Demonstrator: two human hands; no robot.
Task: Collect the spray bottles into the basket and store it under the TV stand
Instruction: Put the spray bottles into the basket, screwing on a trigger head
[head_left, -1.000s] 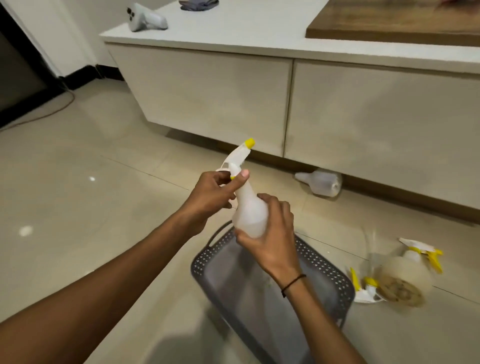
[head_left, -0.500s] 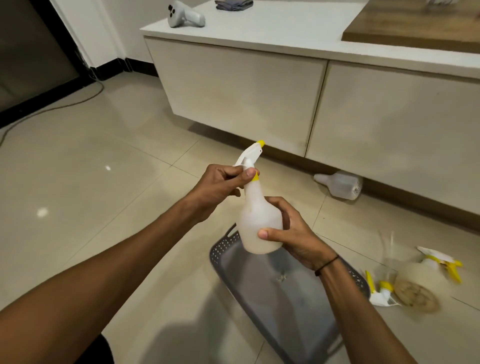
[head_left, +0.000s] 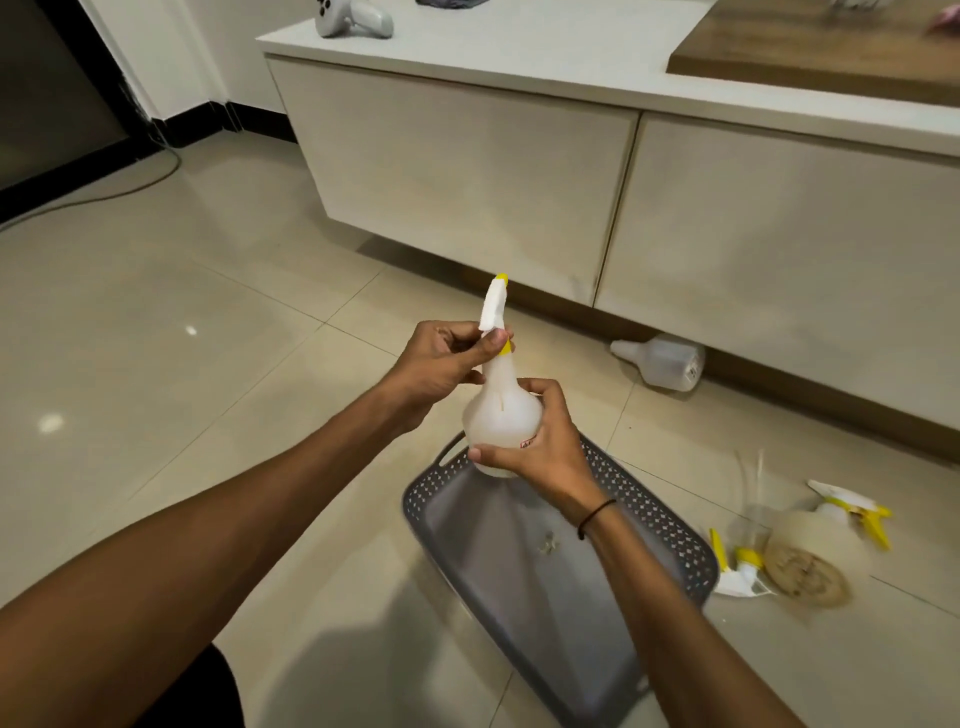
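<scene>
I hold a white spray bottle (head_left: 501, 410) with a yellow-tipped nozzle upright above the grey perforated basket (head_left: 660, 525). My left hand (head_left: 441, 364) grips its neck and trigger head. My right hand (head_left: 545, 447) wraps the round body from the right. The basket lies on the floor tiles with only a small scrap inside. A headless white bottle (head_left: 662, 361) lies on its side under the edge of the TV stand (head_left: 467, 171). A bottle with a yellow trigger (head_left: 810, 540) lies on its side right of the basket, and a loose spray head (head_left: 737, 569) lies next to it.
On the stand's white top sit a white controller (head_left: 353, 18), a dark cloth (head_left: 449, 2) and a brown wooden board (head_left: 821, 47). A cable (head_left: 119, 192) runs over the floor at the far left beside a dark panel. Pale tiles stretch to the left.
The bottle has been turned upright between my hands and my right hand has shifted lower around its body. The view has swung left, so the stand and floor bottles sit further right.
</scene>
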